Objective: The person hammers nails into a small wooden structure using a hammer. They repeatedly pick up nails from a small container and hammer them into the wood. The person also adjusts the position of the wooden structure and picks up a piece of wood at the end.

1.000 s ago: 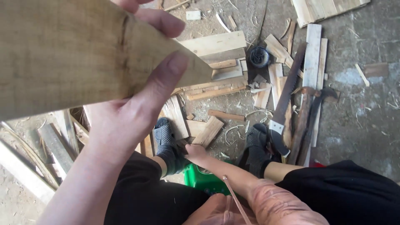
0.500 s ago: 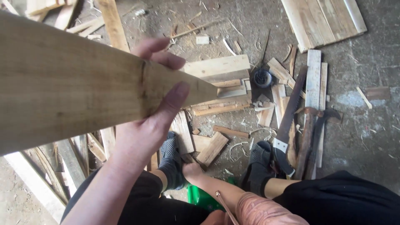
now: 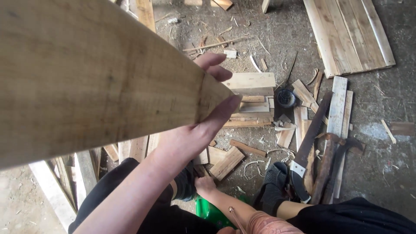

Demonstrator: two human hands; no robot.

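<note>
A hand saw lies on the dusty floor at four o'clock, beside a rusty hammer. A panel of joined boards rests at one o'clock. Short offcuts and a small black round tin sit near centre.

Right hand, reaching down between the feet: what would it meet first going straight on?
Probably the short wood offcut lying just beyond the right hand, though depth is hard to judge. The left hand grips the large plank.
</note>
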